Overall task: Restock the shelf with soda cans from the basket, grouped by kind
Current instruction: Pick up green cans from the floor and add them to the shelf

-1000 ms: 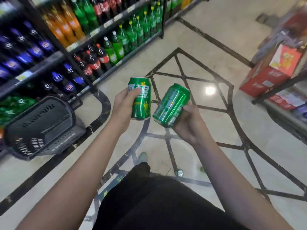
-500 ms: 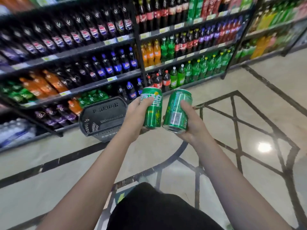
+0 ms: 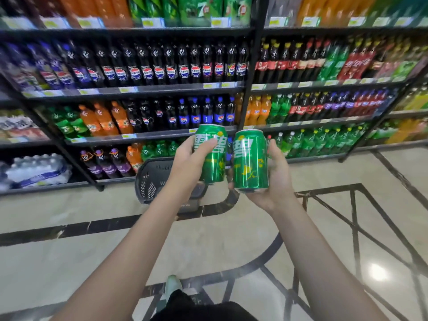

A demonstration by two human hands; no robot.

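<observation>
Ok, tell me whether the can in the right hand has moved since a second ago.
Yes. The can in the right hand has swung from tilted to nearly upright, and it now sits level beside the other can, with the basket just behind.

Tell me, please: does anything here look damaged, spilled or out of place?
Nothing stands out. The left hand and right hand each hold an undented green can upright; the basket sits on the floor by the shelf.

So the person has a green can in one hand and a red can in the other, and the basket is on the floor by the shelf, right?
Not quite. The head view shows both cans are green: the left hand holds one green can, the right hand another. The basket does sit on the floor by the shelf.
</observation>
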